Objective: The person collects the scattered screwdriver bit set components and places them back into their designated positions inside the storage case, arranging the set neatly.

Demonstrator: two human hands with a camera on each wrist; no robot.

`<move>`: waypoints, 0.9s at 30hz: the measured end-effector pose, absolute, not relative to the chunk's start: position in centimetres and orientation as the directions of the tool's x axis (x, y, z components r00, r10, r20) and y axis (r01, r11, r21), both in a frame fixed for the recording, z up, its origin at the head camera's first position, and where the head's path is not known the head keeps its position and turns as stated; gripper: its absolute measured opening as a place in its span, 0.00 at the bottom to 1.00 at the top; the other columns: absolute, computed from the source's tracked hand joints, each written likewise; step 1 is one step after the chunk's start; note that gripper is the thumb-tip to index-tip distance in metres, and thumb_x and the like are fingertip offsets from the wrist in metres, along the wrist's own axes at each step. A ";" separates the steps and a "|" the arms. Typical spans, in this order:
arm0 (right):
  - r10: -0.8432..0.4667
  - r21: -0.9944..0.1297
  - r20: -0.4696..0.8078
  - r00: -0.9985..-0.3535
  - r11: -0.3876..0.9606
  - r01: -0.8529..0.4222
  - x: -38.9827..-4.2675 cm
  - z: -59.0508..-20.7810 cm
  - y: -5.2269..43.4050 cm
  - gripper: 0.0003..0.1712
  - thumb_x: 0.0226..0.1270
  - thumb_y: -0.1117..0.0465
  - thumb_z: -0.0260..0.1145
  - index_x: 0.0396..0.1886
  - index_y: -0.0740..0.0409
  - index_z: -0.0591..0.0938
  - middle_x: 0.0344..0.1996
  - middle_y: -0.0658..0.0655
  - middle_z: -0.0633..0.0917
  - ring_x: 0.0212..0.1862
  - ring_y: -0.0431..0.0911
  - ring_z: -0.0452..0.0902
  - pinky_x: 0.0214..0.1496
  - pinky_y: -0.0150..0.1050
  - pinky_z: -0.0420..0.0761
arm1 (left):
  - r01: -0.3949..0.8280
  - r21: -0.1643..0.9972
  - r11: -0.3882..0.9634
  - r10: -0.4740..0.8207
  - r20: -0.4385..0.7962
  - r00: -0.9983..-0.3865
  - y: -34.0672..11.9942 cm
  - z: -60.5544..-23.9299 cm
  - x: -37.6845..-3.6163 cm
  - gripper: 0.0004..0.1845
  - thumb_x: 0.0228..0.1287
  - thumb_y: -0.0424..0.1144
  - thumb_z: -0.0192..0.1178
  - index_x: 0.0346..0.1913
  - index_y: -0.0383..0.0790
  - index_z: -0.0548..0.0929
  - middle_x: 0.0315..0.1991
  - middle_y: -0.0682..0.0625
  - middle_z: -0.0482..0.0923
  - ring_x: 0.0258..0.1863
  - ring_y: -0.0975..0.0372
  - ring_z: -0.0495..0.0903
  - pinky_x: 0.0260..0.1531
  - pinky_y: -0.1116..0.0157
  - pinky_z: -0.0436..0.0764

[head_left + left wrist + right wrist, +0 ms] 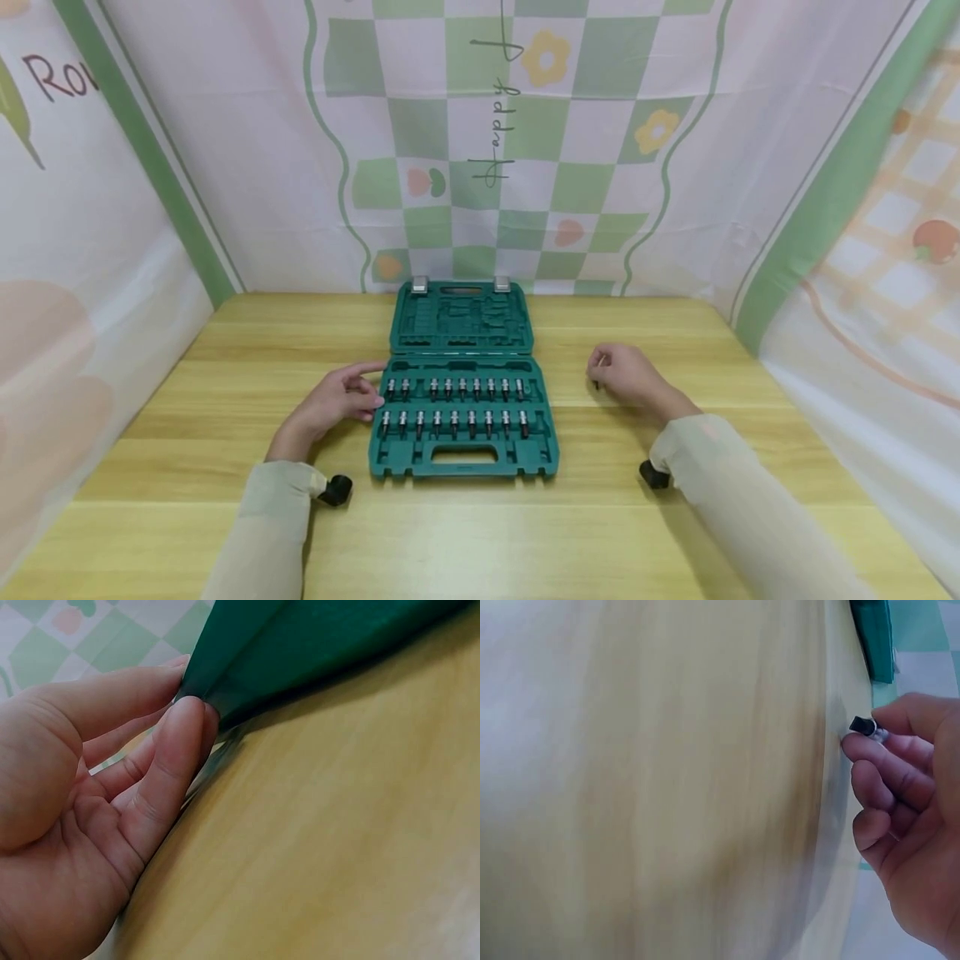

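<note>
A green socket case [463,454] lies unfolded on the table, its lid [461,321] leaning back beyond the base. Two rows of bit sockets [453,423], silver above and dark below, fill the base, with a gap in the upper row left of centre. My left hand [337,404] holds the base's left edge; in the left wrist view thumb and fingertips meet at the green case edge [300,652]. Right of the case, my right hand [624,371] pinches one small bit socket [864,726] between thumb and index finger, dark end outward, the other fingers curled.
Two silver latches [502,284] sit on the lid's far edge. The wooden table [465,542] runs back to a patterned cloth wall [480,225], with cloth also at both sides. A black wrist device [337,490] is worn at each sleeve.
</note>
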State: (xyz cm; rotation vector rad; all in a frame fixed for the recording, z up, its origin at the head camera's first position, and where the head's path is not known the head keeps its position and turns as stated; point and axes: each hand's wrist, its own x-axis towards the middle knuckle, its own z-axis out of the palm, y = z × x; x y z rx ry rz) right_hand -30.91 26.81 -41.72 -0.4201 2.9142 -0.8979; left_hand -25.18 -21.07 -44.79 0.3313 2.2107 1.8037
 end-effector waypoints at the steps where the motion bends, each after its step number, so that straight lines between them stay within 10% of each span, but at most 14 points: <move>1: -0.261 -0.569 0.026 -0.965 0.790 -0.229 -31.0 -41.7 26.7 0.03 0.65 0.65 0.63 0.32 0.60 0.80 0.24 0.55 0.81 0.27 0.46 0.75 0.30 0.40 0.75 | 0.007 0.980 0.199 0.341 -0.062 -0.938 -21.1 -44.8 -25.2 0.33 0.66 0.28 0.61 0.72 0.36 0.64 0.38 0.39 0.76 0.34 0.53 0.81 0.36 0.59 0.85; 27: -0.104 -0.624 0.139 -0.985 0.763 -0.169 -32.1 -41.4 21.8 0.04 0.67 0.63 0.63 0.36 0.60 0.80 0.29 0.58 0.84 0.30 0.49 0.77 0.33 0.41 0.77 | -0.008 0.979 0.204 0.327 -0.076 -0.942 -21.0 -44.7 -25.1 0.32 0.66 0.28 0.61 0.72 0.38 0.65 0.39 0.39 0.76 0.35 0.52 0.81 0.36 0.58 0.85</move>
